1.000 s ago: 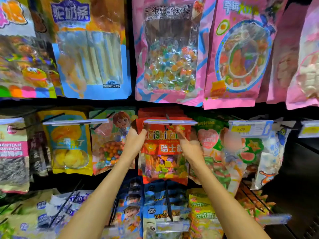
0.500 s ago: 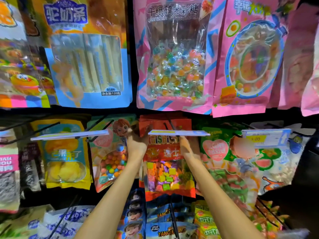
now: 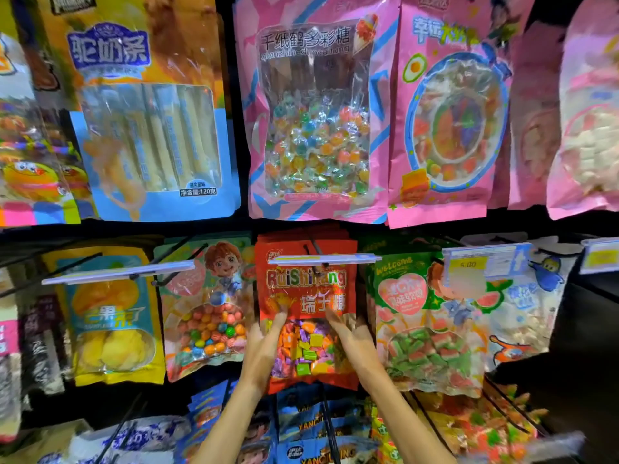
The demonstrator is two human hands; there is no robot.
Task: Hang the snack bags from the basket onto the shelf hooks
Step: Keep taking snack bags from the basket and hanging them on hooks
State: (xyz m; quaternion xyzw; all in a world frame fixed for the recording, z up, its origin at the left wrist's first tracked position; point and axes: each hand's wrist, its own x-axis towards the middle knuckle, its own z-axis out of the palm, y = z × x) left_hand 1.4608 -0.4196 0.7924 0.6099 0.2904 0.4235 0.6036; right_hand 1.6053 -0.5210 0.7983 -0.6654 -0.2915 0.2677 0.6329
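Observation:
A red snack bag (image 3: 306,296) marked RuiShiTang, with coloured candies showing in its window, hangs on the middle shelf hook (image 3: 313,247) behind a clear price strip (image 3: 323,259). More red bags hang behind it. My left hand (image 3: 264,346) lies with straight fingers on the bag's lower left. My right hand (image 3: 353,339) lies with straight fingers on its lower right. Neither hand grips anything. The basket is out of view.
Neighbouring hooks carry a candy bag with a cartoon child (image 3: 207,306), a yellow mango bag (image 3: 110,316) and a green watermelon gummy bag (image 3: 425,316). Large pink bags (image 3: 315,108) and a blue-orange bag (image 3: 147,118) hang on the row above. Blue bags (image 3: 321,426) hang below.
Both hands have let go of the red bag's top corners and slid down to its lower half. The bag now hangs from the hook. The view has shifted slightly upward.

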